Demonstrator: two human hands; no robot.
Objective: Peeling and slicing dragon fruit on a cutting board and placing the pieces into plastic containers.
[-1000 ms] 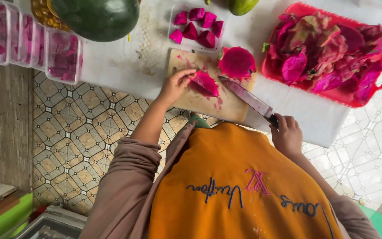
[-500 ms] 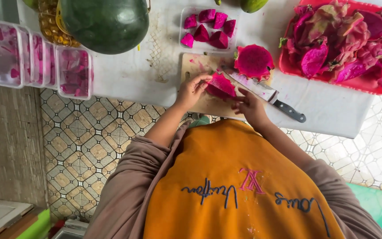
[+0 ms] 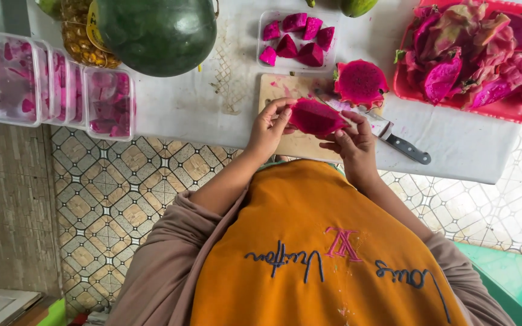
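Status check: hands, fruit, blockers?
Left hand and right hand both gripping dragon fruit piece above cutting board. Knife lying on board, unheld. Nothing obstructing.

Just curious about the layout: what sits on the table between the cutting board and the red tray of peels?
In the head view, between the cutting board and the red tray lie a halved dragon fruit and a black-handled knife.

The single head camera looked straight down from above the person, quite near, onto the white table (image 3: 212,102) at the top of the view and the tiled floor (image 3: 122,199) below it.
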